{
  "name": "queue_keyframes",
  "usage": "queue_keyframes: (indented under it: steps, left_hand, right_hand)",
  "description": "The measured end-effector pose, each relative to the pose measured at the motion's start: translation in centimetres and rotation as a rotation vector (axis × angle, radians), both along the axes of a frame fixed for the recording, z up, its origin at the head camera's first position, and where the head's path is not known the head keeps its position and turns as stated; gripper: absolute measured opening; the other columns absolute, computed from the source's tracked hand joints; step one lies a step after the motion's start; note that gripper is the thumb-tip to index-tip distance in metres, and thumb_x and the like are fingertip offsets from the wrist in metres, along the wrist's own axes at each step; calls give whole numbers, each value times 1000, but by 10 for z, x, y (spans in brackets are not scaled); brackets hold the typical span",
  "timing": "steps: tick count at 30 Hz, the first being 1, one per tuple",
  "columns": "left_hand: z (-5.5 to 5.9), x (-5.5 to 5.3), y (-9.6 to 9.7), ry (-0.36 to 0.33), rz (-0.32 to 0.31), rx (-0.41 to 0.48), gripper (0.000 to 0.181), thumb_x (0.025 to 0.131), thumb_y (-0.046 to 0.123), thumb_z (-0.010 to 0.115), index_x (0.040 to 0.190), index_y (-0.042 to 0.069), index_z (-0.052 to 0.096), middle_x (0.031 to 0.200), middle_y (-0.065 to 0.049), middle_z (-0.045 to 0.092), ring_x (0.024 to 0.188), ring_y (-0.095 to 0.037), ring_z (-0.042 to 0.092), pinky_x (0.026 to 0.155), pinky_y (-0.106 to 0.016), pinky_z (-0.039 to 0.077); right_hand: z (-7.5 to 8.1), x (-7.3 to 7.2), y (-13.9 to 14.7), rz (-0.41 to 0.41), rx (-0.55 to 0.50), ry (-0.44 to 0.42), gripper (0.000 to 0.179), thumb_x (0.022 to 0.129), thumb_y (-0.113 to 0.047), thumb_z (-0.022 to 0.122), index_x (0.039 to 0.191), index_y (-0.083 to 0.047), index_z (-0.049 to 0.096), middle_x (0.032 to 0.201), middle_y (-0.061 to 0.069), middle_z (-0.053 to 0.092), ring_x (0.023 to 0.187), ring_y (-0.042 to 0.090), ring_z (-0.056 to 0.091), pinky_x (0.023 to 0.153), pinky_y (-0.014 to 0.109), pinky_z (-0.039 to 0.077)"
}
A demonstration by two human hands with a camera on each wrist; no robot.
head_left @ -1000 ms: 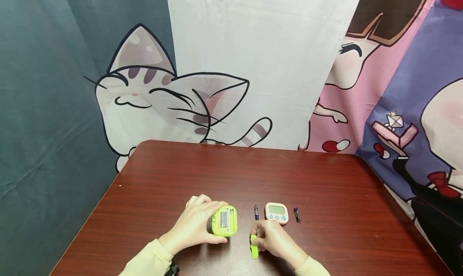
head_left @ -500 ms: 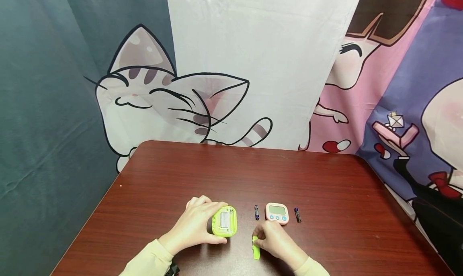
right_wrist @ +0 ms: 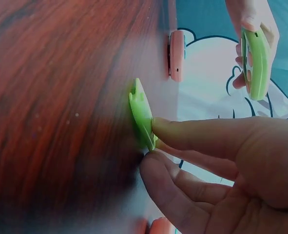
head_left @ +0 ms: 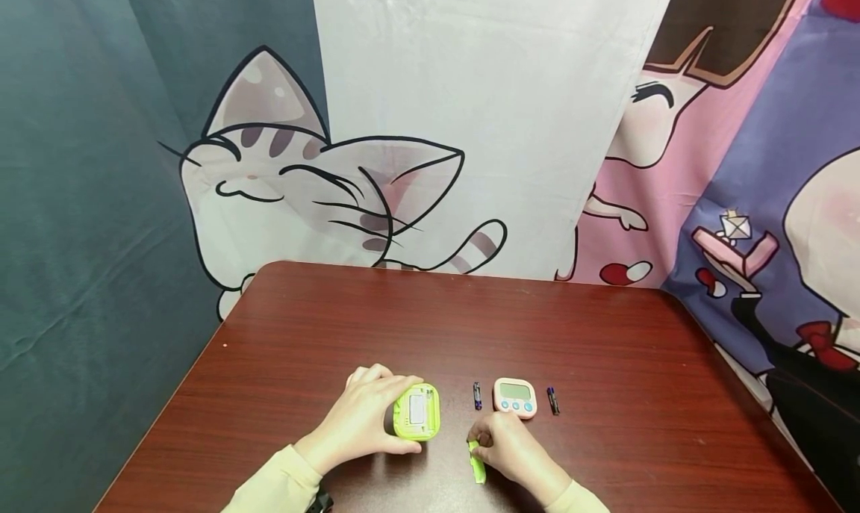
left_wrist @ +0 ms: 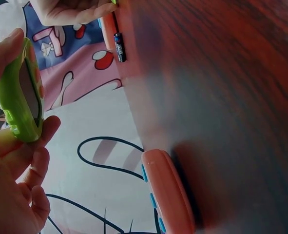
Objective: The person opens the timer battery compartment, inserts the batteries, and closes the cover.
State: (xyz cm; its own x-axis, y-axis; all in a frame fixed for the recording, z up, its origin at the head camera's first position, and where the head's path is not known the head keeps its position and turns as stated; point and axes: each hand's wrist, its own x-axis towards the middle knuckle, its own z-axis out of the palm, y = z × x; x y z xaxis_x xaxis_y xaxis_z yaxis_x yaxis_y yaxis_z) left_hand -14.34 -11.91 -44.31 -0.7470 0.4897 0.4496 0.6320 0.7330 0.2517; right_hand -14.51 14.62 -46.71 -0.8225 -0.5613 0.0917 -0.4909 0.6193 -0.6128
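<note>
My left hand [head_left: 366, 416] holds a lime-green digital timer [head_left: 416, 412] between thumb and fingers, above the table. Its back faces the head camera, with the battery compartment uncovered. To the right, my right hand [head_left: 507, 446] pinches a lime-green battery cover [head_left: 478, 464] by one end. In the right wrist view the cover [right_wrist: 143, 114] is low at the tabletop, between thumb and fingertips. A pale pink timer [head_left: 514, 398] with blue buttons lies screen up just beyond my right hand. Dark, slim batteries lie on either side of it, one at left [head_left: 478, 396] and one at right [head_left: 553, 401].
The left wrist view shows another pink timer [left_wrist: 169, 195] on the table below my left hand; that hand hides it from the head camera. The reddish-brown wooden table [head_left: 376, 311] ends at a cartoon-printed cloth [head_left: 403, 199] behind.
My right hand has brought the battery cover slightly toward the near side and right, turning it a little. The left hand and the green timer stay in place.
</note>
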Motion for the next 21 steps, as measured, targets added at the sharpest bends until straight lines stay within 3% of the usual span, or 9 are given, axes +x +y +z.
queue_keyframes:
  steps: [21]
  left_hand:
    - [-1,0,0,-15,0,-7,83,54,64,79,125,25,60,110,18,64,91,-4,43,82,-36,34]
  right_hand:
    - [0,1,-1,-23,20,17,12,68,4,74,76,-5,69,58,-7,57,54,-6,43,49,17,39]
